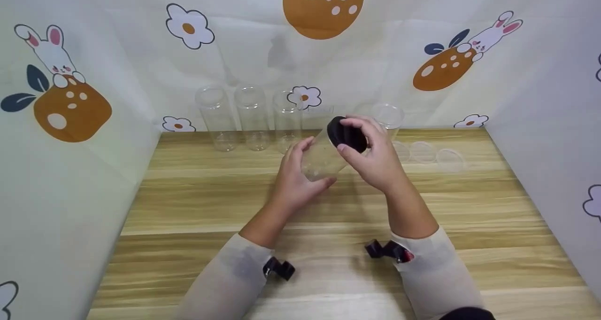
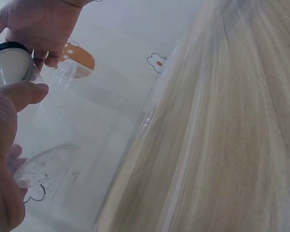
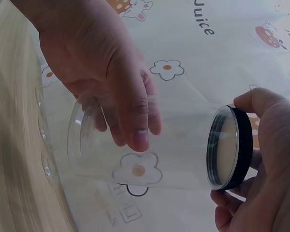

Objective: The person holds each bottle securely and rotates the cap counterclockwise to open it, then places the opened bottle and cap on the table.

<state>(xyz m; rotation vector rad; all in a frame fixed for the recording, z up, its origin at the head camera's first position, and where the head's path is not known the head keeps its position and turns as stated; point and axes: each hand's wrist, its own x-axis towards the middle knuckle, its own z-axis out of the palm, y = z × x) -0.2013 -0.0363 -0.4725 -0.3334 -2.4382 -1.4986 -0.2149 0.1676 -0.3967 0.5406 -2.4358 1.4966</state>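
A clear plastic jar (image 1: 321, 159) is tilted above the table, its black-lidded end pointing up and to the right. My left hand (image 1: 292, 181) grips the jar's body near its base, and in the right wrist view the thumb (image 3: 135, 106) lies across the clear wall. At the other end, my right hand (image 1: 378, 162) holds the black lid (image 3: 244, 147) by its edge, thumb on one side and fingers on the other. The lid sits on the jar's mouth, with ridges showing through the clear rim. Inside, the jar looks empty.
Several clear jars without lids stand along the back edge, among them a left one (image 1: 218, 122), a middle one (image 1: 253, 122) and one behind my right hand (image 1: 390, 115). Clear round discs (image 1: 423, 152) lie at the back right of the wooden table (image 1: 211, 207). Patterned cloth walls surround it.
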